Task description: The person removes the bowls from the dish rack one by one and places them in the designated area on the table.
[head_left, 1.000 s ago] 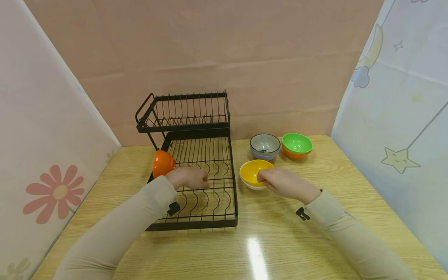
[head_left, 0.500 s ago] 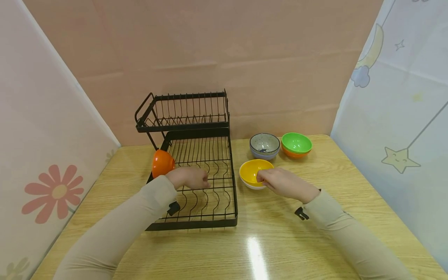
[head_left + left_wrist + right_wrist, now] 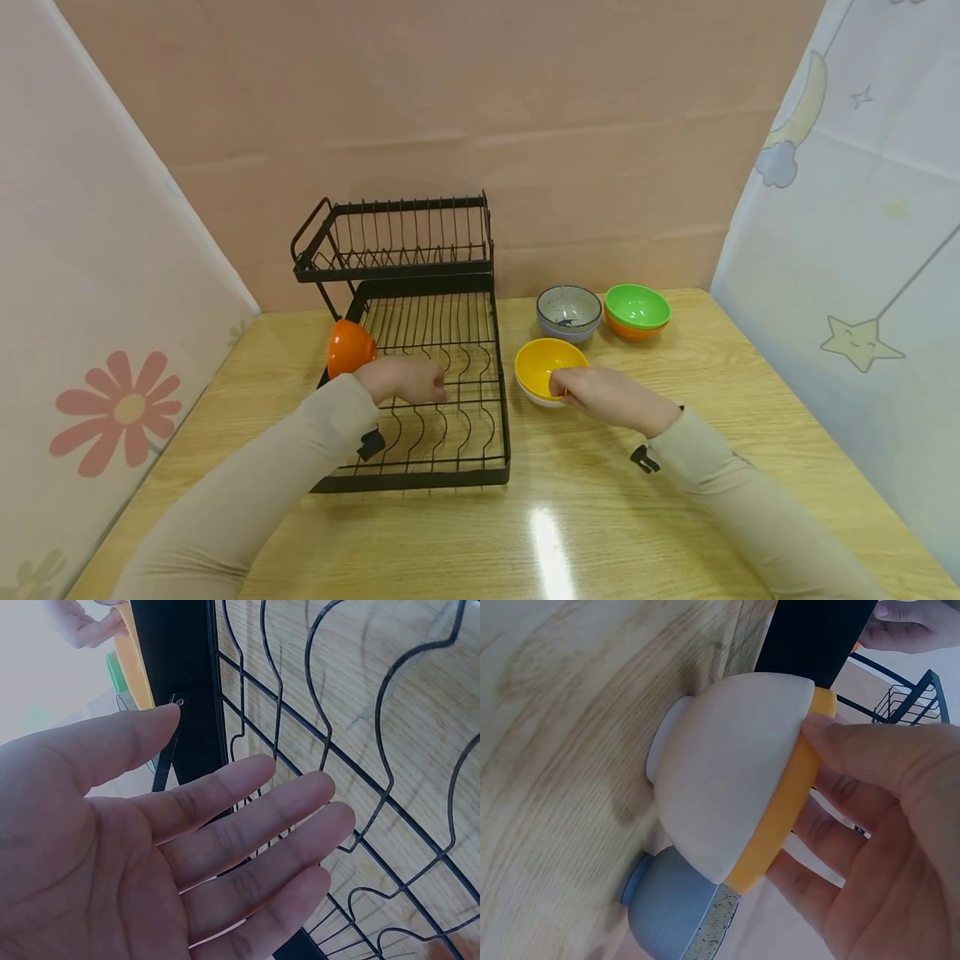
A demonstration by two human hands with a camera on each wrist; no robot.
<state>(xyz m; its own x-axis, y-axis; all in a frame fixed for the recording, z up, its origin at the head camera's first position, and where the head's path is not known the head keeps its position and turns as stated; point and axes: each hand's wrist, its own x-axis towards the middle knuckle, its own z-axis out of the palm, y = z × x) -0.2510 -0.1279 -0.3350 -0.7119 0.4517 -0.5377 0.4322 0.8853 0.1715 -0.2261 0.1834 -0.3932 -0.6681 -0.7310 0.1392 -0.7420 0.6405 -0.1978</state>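
Note:
My right hand (image 3: 607,396) pinches the near right rim of a yellow bowl (image 3: 538,362), thumb outside and fingers inside. The yellow bowl sits nested in a white bowl (image 3: 537,399) on the table; in the right wrist view a yellow band (image 3: 791,796) shows above the white bowl's side (image 3: 724,776). My left hand (image 3: 408,379) is over the lower tier of a black wire dish rack (image 3: 412,481). Its palm and loosely extended fingers (image 3: 247,832) hold nothing in the left wrist view. Beside it an orange bowl (image 3: 348,346) stands on its side at the rack's left edge.
Behind the yellow bowl is a speckled grey bowl (image 3: 567,307) nested in a blue-grey one (image 3: 567,336). To its right a green bowl (image 3: 637,307) sits in an orange one (image 3: 633,331). The rack's upper tier (image 3: 397,272) rises at the back, before a pink backdrop (image 3: 600,167).
The yellow bowl's far rim has risen slightly against the white bowl under my right hand's pinch. My left hand stays almost where it was.

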